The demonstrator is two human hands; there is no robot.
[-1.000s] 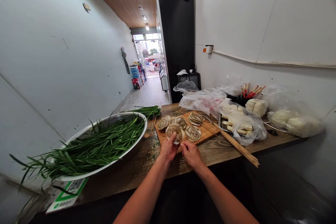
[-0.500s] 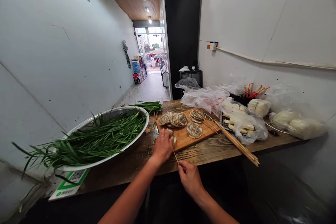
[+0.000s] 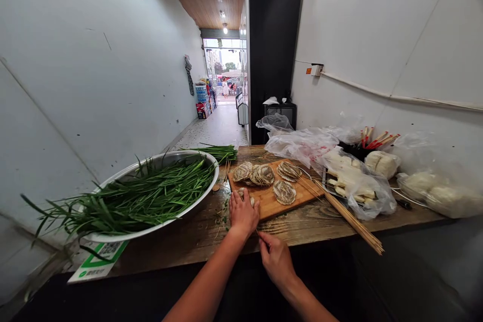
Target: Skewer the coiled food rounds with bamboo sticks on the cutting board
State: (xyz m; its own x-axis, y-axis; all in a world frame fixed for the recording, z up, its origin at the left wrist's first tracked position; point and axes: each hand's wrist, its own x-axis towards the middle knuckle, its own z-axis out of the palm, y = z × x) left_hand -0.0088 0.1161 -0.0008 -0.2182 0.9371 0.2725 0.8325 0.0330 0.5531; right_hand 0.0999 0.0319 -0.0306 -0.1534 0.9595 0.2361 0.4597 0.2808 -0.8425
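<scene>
My left hand [image 3: 244,213] lies palm down, fingers spread, over a round, pale brown layered food piece [image 3: 241,192] at the near left edge of the wooden cutting board [image 3: 269,206]. Most of that piece is hidden under the hand. Just below and to the right, my right hand [image 3: 277,256] pinches a thin wooden skewer [image 3: 258,234] between thumb and forefinger. Only a short length of the skewer shows between the hands. Farther back on the board lie several similar wrinkled discs [image 3: 262,175], some overlapping, with a single disc [image 3: 284,192] to their right.
A large metal basin [image 3: 217,168] heaped with green chives [image 3: 151,196] stands left. Right of the board are a bundle of skewers [image 3: 352,219], a bagged tray of white pieces [image 3: 350,181] and plastic bags [image 3: 298,146]. The wooden table's front edge [image 3: 181,264] runs below the basin.
My view has turned slightly left, shifting the scene right. The left hand's fingers have flattened and spread over the food piece. The right hand is closer to it, with less skewer showing.
</scene>
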